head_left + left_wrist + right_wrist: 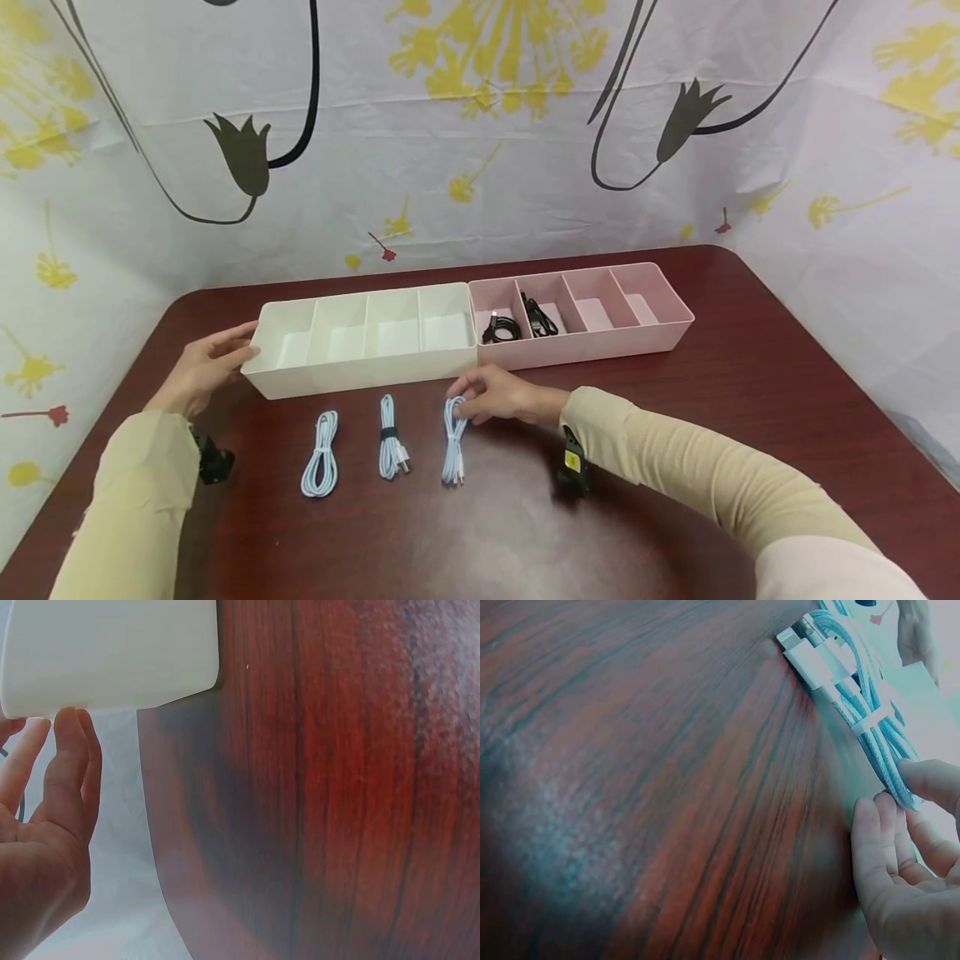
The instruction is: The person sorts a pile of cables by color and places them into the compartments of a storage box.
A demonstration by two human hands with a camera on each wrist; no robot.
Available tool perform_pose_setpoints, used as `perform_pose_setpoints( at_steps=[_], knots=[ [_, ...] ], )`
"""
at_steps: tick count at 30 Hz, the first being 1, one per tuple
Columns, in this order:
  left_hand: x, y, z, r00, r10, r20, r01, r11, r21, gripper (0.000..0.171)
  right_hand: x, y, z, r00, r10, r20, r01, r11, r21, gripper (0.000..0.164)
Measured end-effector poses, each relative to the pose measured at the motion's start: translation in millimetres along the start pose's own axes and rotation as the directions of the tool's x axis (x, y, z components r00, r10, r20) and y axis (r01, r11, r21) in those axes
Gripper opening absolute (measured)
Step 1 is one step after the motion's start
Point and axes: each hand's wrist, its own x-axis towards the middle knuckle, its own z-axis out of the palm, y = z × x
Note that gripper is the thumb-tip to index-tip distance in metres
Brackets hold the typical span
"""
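Observation:
My left hand (206, 367) rests its fingertips against the left end of the white divided box (367, 367). In the left wrist view, the fingers (67, 757) reach up, nearly straight, to that box's end wall. My right hand (498, 394) pinches the far end of a light-blue charging cable (453, 450), bundled with a white tie. Close up in the right wrist view, the thumb (930, 780) lies along one side of the bundle, with fingertips on the other. Its pale plugs (810, 664) point away from the hand, near the tabletop.
Two more bundled light-blue cables lie left of it: one with a black strap (388, 437), the other a plain looped bundle (321, 454). A pink divided box (592, 342) adjoins the white one, holding black cables (502, 327) in its two left compartments. Patterned cloth (480, 208) hangs behind the table.

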Motion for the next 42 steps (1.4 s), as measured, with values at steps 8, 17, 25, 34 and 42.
perform_pose_setpoints(
  at_steps=[8,17,25,34,42],
  knots=[
    [-0.2,-1.0,0.5,1.000,0.000,0.012,0.000,1.000,-0.007,0.064,-0.4,1.9,-2.3,1.000,0.017,0.003,-0.017,0.999,0.036,0.022],
    [0.4,2.1,-0.5,1.000,0.006,0.021,-0.006,1.000,-0.011,0.064,-1.5,1.7,-6.5,1.000,0.024,0.018,-0.027,0.984,0.178,0.025],
    [-1.9,1.6,-0.4,1.000,-0.001,0.023,0.002,1.000,-0.011,0.065,-4.4,2.6,-6.7,0.997,0.043,0.070,-0.061,0.958,0.282,0.029],
    [-2.0,2.1,-2.9,1.000,-0.003,0.031,0.003,1.000,0.007,0.065,-4.6,-0.5,-5.4,0.996,0.067,0.059,-0.082,0.951,0.300,0.032],
    [-1.9,3.8,-2.7,0.999,-0.015,0.033,0.015,1.000,0.009,0.065,-4.3,-0.4,-5.8,0.996,0.069,0.063,-0.085,0.946,0.312,0.033]
  ],
)
